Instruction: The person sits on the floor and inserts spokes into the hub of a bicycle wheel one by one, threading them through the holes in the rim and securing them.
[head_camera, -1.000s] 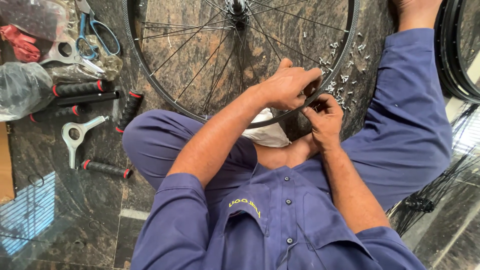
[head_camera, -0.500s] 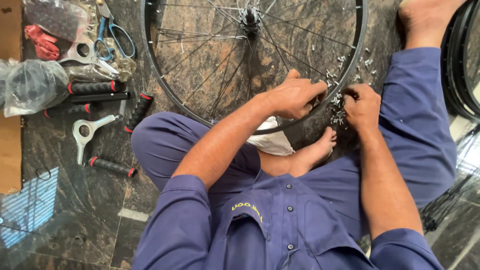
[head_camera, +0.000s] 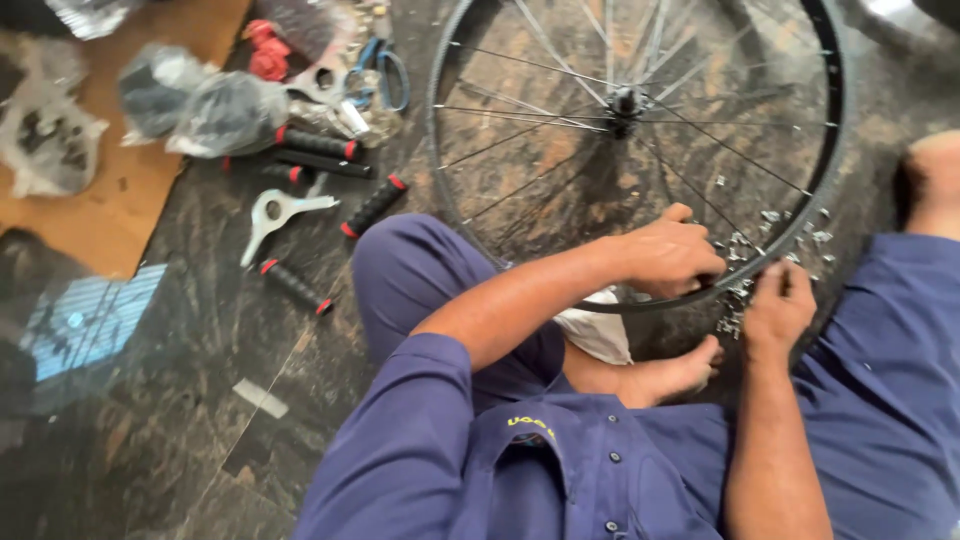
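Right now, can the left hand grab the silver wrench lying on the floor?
Probably yes. The left hand grips the wheel rim, and the silver wrench lies on open floor to that side, nothing between, though reaching would take a stretch.

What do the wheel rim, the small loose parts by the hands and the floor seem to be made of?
Wheel rim: likely metal, dark matte finish with thin bright spokes. Small loose parts: probably shiny silvery metal. Floor: apparently polished dark stone, mottled brown, showing reflections.

Crumpled clear plastic bags (head_camera: 205, 110) of dark parts lie upper left, one (head_camera: 45, 140) on brown cardboard (head_camera: 120, 200).
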